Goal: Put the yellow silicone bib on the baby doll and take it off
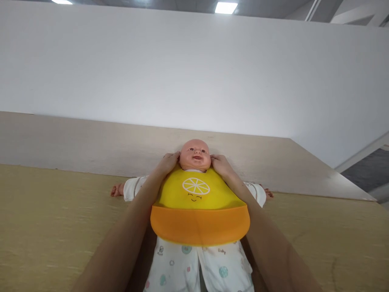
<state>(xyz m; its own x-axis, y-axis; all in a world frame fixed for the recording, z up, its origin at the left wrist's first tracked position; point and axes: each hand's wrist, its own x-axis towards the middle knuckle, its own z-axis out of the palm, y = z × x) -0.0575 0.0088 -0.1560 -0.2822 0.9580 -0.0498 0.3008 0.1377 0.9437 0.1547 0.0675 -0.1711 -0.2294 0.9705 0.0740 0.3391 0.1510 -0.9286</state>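
Note:
A baby doll (194, 149) lies on its back in a white patterned outfit (182, 263), arms stretched out to both sides. Over its chest is a yellow bib (170, 190) with a lemon-slice print, a smiling face and an orange catch pocket (200, 225). My left hand (169, 163) is closed at the bib's upper left edge, beside the doll's neck. On the other side, my right hand (220, 164) is closed at the upper right edge of the bib. The fingertips of both hands are hidden behind the doll's head and neck, as are the bib's neck ends.
The doll rests on a light wooden tabletop (60, 219). Behind its head runs a paler wooden strip (85, 138), which meets a white wall panel (182, 73). Ceiling lights (226, 7) show above the panel.

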